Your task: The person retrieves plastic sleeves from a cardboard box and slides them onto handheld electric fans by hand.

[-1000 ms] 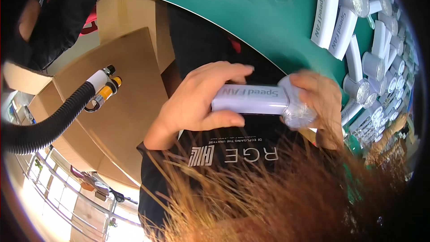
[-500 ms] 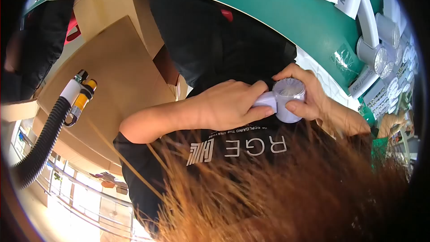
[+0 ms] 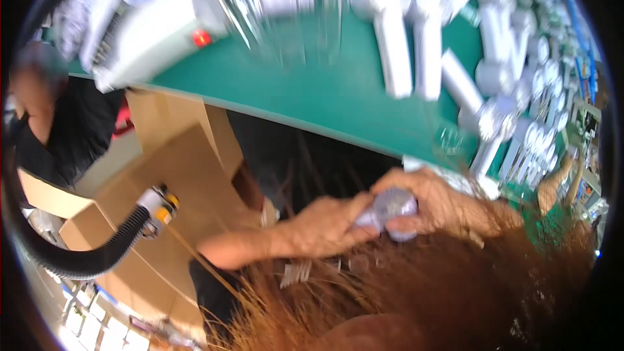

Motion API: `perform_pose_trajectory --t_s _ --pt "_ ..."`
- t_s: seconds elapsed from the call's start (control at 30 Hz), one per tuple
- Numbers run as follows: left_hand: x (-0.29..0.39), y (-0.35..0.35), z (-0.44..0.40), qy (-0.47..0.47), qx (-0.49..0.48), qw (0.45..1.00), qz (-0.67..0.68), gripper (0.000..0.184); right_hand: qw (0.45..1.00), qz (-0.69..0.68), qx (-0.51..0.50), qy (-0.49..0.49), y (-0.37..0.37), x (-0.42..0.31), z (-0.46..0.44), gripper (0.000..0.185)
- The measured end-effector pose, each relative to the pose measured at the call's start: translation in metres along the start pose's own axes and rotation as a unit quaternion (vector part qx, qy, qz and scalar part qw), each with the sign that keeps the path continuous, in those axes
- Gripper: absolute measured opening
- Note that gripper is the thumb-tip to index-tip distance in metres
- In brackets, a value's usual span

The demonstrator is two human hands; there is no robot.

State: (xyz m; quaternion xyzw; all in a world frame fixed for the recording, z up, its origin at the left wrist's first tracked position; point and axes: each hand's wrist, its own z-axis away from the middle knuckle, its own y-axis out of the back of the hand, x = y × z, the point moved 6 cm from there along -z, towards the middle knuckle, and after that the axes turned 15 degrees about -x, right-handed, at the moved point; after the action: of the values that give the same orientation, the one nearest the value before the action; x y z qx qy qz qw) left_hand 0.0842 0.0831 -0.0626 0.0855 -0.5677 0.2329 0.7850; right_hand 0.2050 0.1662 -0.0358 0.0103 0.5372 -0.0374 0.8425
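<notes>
Close in front of my chest I hold a pale lilac handheld fan (image 3: pixel 398 203), its round clear grille turned upward. The fingers of my left hand (image 3: pixel 328 222) are closed round the handle, which they mostly cover. My right hand (image 3: pixel 437 200) grips the round head from the other side, with the thumb at its lower edge. Motion blur and loose strands of hair soften both hands. Just beyond them is the edge of the green table (image 3: pixel 312 94), where several similar white fans (image 3: pixel 393 45) lie.
A white machine (image 3: pixel 153 32) with a red light stands at the table's far left. A black corrugated hose (image 3: pixel 97 263) with a yellow-marked end hangs over a cardboard box (image 3: pixel 175 162). One person (image 3: pixel 71 130) is at the left; another person's arm (image 3: pixel 552 185) shows at the right.
The view has tilted up and shows more of the table, the fans on it and the white machine. Both hands keep their hold on the fan, lower in the picture.
</notes>
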Motion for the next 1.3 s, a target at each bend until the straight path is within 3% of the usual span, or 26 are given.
perform_pose_trajectory --t_s 0.03,0.07,0.13,0.17,0.23,0.27,0.3,0.37,0.4,0.43,0.47,0.5,0.53,0.57,0.63,0.7,0.73,0.8,0.87,0.93,1.0,1.07,1.13,1.2,1.3 --pt "0.01 0.006 0.005 -0.052 -0.022 0.998 0.01 0.059 0.999 0.04 -0.011 -0.006 0.014 -0.019 0.003 0.049" --pt "0.009 0.01 0.012 -0.097 -0.057 0.99 0.083 0.079 0.997 0.075 -0.022 -0.016 0.028 -0.041 0.005 0.053" --pt "0.027 0.022 0.023 -0.337 0.015 0.896 0.289 0.103 0.996 0.057 -0.072 -0.015 0.059 -0.076 0.016 0.059" --pt "0.03 0.034 0.031 -0.356 0.056 0.9 0.244 0.117 0.992 0.101 -0.022 0.069 0.08 -0.097 0.026 0.058" --pt "0.032 0.054 0.054 -0.429 0.192 0.864 0.182 0.112 0.981 0.124 0.126 0.079 0.134 -0.134 0.058 0.068" --pt "0.034 0.057 0.066 -0.443 0.234 0.847 0.177 0.11 0.927 0.277 0.233 0.098 0.169 -0.153 0.077 0.072" --pt "0.031 0.059 0.077 -0.43 0.282 0.837 0.188 0.102 0.869 0.334 0.344 0.123 0.197 -0.172 0.085 0.064" --pt "0.012 0.062 0.089 -0.363 0.402 0.83 0.129 0.092 0.773 0.403 0.487 0.062 0.267 -0.174 0.089 0.052" --pt "-0.002 0.065 0.092 -0.328 0.459 0.819 0.102 0.088 0.728 0.444 0.522 0.015 0.304 -0.167 0.083 0.059" --pt "-0.004 0.077 0.097 -0.309 0.521 0.795 -0.036 0.064 0.683 0.492 0.534 -0.076 0.332 -0.16 0.073 0.067" --pt "-0.005 0.09 0.099 -0.248 0.571 0.781 -0.052 0.048 0.672 0.476 0.556 -0.112 0.378 -0.13 0.064 0.072" --pt "-0.005 0.105 0.097 -0.19 0.618 0.751 -0.136 0.049 0.742 0.348 0.554 -0.146 0.403 -0.11 0.05 0.076" --pt "-0.005 0.118 0.092 -0.127 0.66 0.709 -0.215 0.053 0.764 0.259 0.575 -0.137 0.441 -0.072 0.041 0.077" --pt "-0.003 0.128 0.087 -0.115 0.675 0.695 -0.221 0.054 0.824 0.185 0.504 -0.18 0.479 -0.038 0.031 0.083" --pt "0.004 0.148 0.082 -0.087 0.708 0.66 -0.237 0.057 0.799 0.242 0.526 -0.162 0.536 0.023 0.01 0.083" --pt "0.009 0.161 0.082 -0.092 0.722 0.663 -0.175 0.056 0.827 0.18 0.43 -0.316 0.477 -0.039 -0.016 0.081" --pt "0.007 0.166 0.083 -0.079 0.729 0.664 -0.145 0.054 0.786 0.227 0.37 -0.441 0.457 -0.074 -0.026 0.076" --pt "-0.001 0.171 0.084 -0.069 0.746 0.653 -0.112 0.052 0.665 0.48 0.238 -0.52 0.504 -0.101 -0.05 0.058" --pt "-0.002 0.176 0.083 -0.062 0.753 0.648 -0.092 0.052 0.645 0.518 0.285 -0.484 0.522 -0.139 -0.078 0.047" --pt "0.003 0.175 0.087 -0.052 0.75 0.654 -0.083 0.053 0.66 0.538 0.36 -0.381 0.512 -0.171 -0.122 0.042" --pt "0.0 0.179 0.083 -0.083 0.756 0.632 -0.145 0.058 0.621 0.645 0.378 -0.234 0.514 -0.162 -0.175 0.04" --pt "0.002 0.179 0.083 -0.071 0.75 0.636 -0.166 0.058 0.544 0.705 0.394 -0.229 0.515 -0.136 -0.219 0.04" --pt "0.003 0.179 0.084 -0.068 0.736 0.652 -0.17 0.057 0.557 0.714 0.312 -0.288 0.504 -0.127 -0.248 0.039" --pt "0.004 0.178 0.085 -0.067 0.731 0.653 -0.184 0.056 0.488 0.751 0.297 -0.332 0.5 -0.129 -0.251 0.037" --pt "-0.001 0.176 0.087 -0.112 0.733 0.646 -0.181 0.052 0.49 0.771 0.309 -0.264 0.502 -0.148 -0.233 0.032"
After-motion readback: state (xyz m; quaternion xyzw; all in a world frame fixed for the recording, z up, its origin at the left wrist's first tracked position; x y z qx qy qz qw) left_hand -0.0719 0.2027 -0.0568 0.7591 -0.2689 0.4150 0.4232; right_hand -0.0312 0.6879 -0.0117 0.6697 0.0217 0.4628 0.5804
